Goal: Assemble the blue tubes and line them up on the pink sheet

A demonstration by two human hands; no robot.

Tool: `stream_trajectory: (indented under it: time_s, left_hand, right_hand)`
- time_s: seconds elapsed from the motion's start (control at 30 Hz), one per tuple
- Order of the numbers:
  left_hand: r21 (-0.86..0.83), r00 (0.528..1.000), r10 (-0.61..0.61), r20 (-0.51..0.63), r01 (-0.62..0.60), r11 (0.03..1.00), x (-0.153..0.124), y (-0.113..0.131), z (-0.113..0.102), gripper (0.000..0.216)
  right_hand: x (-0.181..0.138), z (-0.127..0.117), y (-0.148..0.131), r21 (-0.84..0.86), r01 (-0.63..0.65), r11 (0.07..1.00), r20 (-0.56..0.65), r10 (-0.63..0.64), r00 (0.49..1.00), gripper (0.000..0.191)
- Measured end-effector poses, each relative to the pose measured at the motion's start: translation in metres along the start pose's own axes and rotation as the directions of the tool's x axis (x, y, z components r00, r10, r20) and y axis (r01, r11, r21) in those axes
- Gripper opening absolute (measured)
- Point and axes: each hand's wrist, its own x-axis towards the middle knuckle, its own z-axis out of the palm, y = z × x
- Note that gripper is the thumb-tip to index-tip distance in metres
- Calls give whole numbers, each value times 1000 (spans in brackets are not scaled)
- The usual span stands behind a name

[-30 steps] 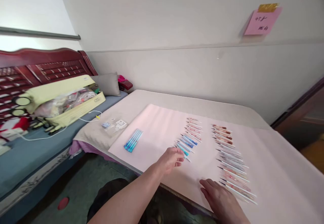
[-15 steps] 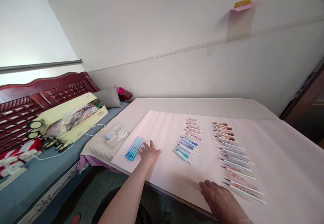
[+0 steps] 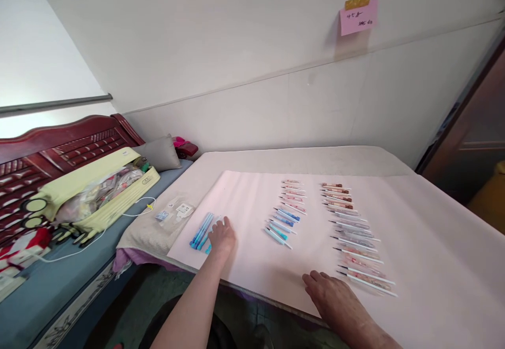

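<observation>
Head cam's showing the left hand [image 3: 222, 237] sitting right at the bunch of blue pens [image 3: 202, 231] on the left side of the pink tabletop [image 3: 256, 262], and I can't tell if those fingers are gripping one, while the right hand [image 3: 329, 292] is resting with loose fingers, no pen showing. Guessing here, but pinching one mid-length and lifting straight up is probably keeping its neighbours from rolling.
</observation>
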Motion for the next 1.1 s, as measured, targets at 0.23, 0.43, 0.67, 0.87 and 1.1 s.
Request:
stream_trajectory:
  time_s: [0.23, 0.43, 0.67, 0.87, 1.1]
  left_hand:
    - [-287, 995, -14, 95, 41, 957, 4, 2, -19, 32]
    - [-683, 898, 275, 344, 39, 729, -39, 51, -5, 35]
    - [-877, 663, 623, 414, 473, 80, -96, 81, 10, 25]
    - [-862, 661, 656, 365, 506, -30, -105, 88, -1, 22]
    - [-911, 812, 469, 349, 411, -33, -108, 87, 1, 19]
  right_hand:
    - [2, -4, -2, 167, -106, 980, 56, 98, 994, 23]
    - [12, -18, -13, 890, -337, 308, 252, 285, 925, 24]
    - [10, -20, -28, 767, -334, -548, 465, 115, 878, 41]
    - [12, -18, -28, 788, -260, -558, 406, 152, 901, 32]
    - [13, -24, -28, 972, -234, -8, 219, 384, 897, 31]
